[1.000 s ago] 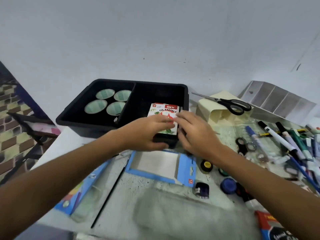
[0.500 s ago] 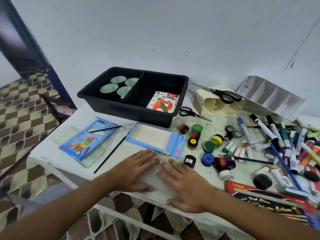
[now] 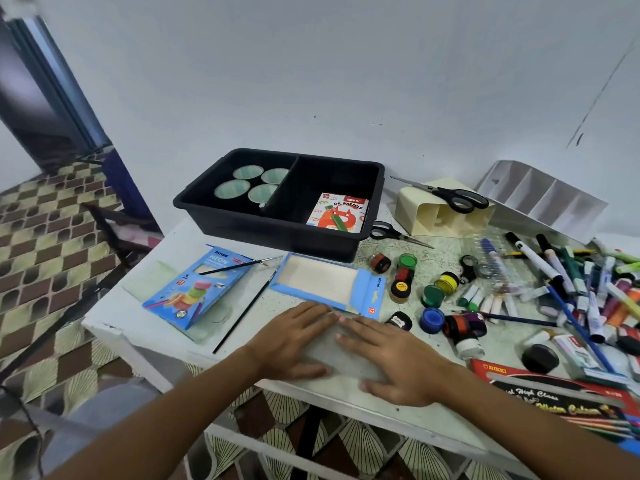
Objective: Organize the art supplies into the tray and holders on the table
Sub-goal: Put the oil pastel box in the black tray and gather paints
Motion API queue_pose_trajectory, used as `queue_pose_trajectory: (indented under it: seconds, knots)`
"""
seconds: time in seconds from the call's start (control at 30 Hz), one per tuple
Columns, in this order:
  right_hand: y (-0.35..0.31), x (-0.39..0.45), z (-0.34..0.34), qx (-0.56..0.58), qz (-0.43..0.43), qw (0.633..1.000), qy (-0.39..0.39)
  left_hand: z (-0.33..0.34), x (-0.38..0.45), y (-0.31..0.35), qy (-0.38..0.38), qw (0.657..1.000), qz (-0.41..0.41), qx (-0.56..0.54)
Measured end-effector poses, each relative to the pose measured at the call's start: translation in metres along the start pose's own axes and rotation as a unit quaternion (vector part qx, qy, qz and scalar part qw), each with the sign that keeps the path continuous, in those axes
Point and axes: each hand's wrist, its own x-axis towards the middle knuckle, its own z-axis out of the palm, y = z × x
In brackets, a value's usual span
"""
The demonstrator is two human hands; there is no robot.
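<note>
A black two-compartment tray (image 3: pixel 221 216) stands at the back of the table. Its right compartment holds an oil pastels box (image 3: pixel 337 213); its left holds several round green-lidded pots (image 3: pixel 247 183). My left hand (image 3: pixel 294 341) and my right hand (image 3: pixel 391 362) lie flat, fingers straight, on a clear plastic sheet (image 3: pixel 346 362) near the table's front edge. Just beyond them lies an open blue box tray (image 3: pixel 325 284). A blue neon pencil box (image 3: pixel 199 285) sits to the left with a thin brush (image 3: pixel 239 268) across it.
Small paint pots (image 3: pixel 433 296) cluster right of my hands. Markers and pens (image 3: pixel 571 282) pile up at the right. A cream holder (image 3: pixel 446 216) lies on its side with scissors (image 3: pixel 453 195) on top. A white divided holder (image 3: pixel 540 199) leans at the back right.
Both hands left the oil pastels box in the tray and drew back to the table's front edge, where they now rest flat. The view has pulled back.
</note>
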Motion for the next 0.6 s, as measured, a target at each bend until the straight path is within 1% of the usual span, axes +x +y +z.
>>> queue_pose_trajectory:
  seconds: [0.13, 0.3, 0.37, 0.43, 0.5, 0.57, 0.6]
  knots:
    - [-0.002, 0.004, -0.004, 0.023, 0.017, 0.999, 0.017, -0.005, 0.001, -0.002, 0.000, 1.000, 0.002, -0.009]
    - [-0.005, 0.004, -0.007, 0.049, 0.046, 0.998, 0.018, -0.012, 0.001, -0.003, -0.037, 0.999, -0.013, -0.024]
    - [-0.007, 0.006, -0.011, 0.069, 0.057, 0.996, 0.015, -0.017, 0.001, -0.004, -0.040, 0.999, -0.012, -0.026]
    - [-0.010, 0.008, -0.019, 0.128, 0.073, 0.989, 0.021, -0.023, 0.001, -0.005, -0.016, 1.000, 0.003, -0.020]
    - [-0.011, 0.010, -0.031, 0.214, 0.101, 0.971, 0.023, -0.030, 0.001, -0.009, 0.042, 0.999, 0.032, -0.002]
    - [-0.008, 0.014, -0.044, 0.320, 0.128, 0.939, 0.020, -0.036, 0.000, -0.014, 0.094, 0.993, 0.062, 0.019]
    - [-0.004, 0.016, -0.051, 0.393, 0.143, 0.908, 0.014, -0.038, -0.001, -0.016, 0.108, 0.991, 0.075, 0.033]
